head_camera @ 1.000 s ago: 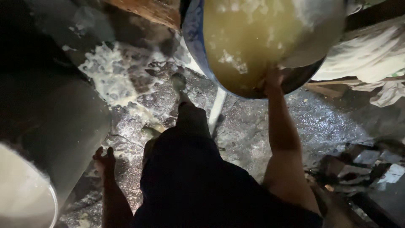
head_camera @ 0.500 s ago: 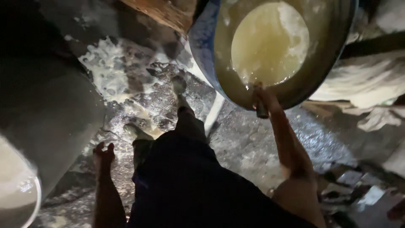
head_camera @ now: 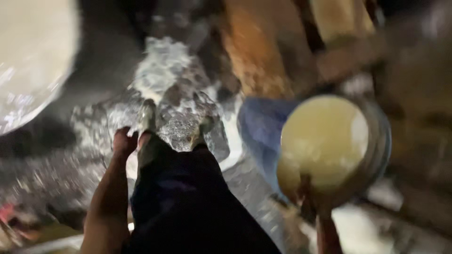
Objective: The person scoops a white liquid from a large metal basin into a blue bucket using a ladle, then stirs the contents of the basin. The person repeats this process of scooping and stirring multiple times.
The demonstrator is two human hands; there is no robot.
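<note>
The wet floor (head_camera: 61,169) fills most of the view, grey and glistening, with a patch of white froth (head_camera: 162,70) ahead of the person's feet. A large pale vessel (head_camera: 33,56) bulges in at the upper left, cut off by the edge. At the right hangs a round bowl (head_camera: 329,146), blurred, its open mouth turned up toward the camera and filled with yellowish liquid; being round, it has no clear long axis. Its rim is tipped a little, low side near the person. A blue tub (head_camera: 261,127) sits just behind its left edge, and brown planks (head_camera: 263,51) crowd above. Open floor lies to the left and ahead. The right hand (head_camera: 308,197) grips the bowl's near rim, fingers curled over it. The left hand (head_camera: 125,141) hangs loose beside the dark-trousered leg, holding nothing.
</note>
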